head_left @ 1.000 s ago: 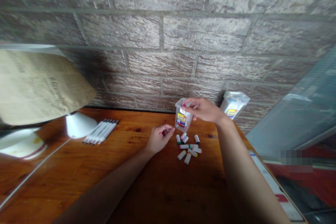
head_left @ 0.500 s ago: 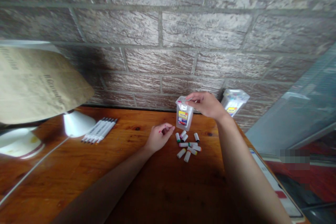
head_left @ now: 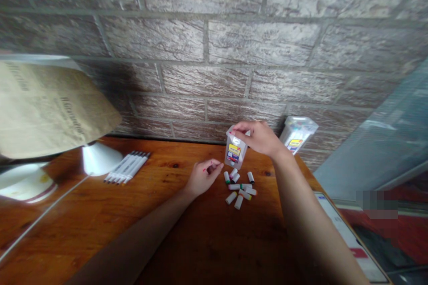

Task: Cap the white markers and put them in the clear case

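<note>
A clear plastic container (head_left: 238, 156) with a yellow-and-blue label stands upright, slightly tilted in view, near the wall. My right hand (head_left: 257, 136) is closed at its top, with the thumb at the front rim and the other fingers over the opening. The hand hides part of the rim. Just left of the container, my left hand (head_left: 204, 177) hovers low with fingers curled and pinched together; anything between them is hidden. Pink marks show on its skin. Several white marker caps (head_left: 238, 201) with coloured ends lie loose in front of the container.
Several white markers (head_left: 127, 168) lie in a row at left, beside a lamp's white base (head_left: 96, 159) and paper-like shade (head_left: 50, 102). A white bowl (head_left: 26, 182) sits at far left. A second clear container (head_left: 299, 131) leans at right; a phone-like device (head_left: 351, 240) lies along the table edge.
My right hand has shifted slightly left and down, its fingers now farther across the container's opening. My left hand stays almost still, and the caps look unmoved apart from a small view shift.
</note>
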`<state>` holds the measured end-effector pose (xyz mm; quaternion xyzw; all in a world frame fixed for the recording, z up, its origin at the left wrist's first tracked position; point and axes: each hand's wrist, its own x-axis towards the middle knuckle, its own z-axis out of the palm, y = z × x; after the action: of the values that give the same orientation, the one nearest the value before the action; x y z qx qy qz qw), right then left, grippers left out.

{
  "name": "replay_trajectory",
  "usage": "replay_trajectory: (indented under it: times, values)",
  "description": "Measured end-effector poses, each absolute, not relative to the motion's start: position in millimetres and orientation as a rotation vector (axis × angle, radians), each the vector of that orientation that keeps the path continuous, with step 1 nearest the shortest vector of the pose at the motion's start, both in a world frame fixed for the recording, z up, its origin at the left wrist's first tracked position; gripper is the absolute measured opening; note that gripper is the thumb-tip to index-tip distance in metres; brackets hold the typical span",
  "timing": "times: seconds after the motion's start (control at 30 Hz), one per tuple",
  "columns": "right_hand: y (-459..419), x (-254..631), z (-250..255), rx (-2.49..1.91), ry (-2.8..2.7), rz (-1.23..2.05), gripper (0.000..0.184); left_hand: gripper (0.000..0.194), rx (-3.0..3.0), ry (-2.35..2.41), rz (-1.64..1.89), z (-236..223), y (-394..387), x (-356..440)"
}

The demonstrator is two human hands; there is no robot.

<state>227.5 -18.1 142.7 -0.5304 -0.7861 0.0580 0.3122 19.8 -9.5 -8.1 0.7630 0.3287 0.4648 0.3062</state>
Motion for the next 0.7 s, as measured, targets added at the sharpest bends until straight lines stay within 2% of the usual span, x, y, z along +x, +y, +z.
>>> replay_trajectory:
  times: [0.17,0.7]
  values:
    - [-16,222,138,-1.479,-2.133,0.026,0.021,0.024,2.038,0.844,1.238,-9,-9,19]
    - [-13,215,132,-1.412,-2.127,0.121,0.014,0.025,2.067,0.834,1.211,-7,-10,19]
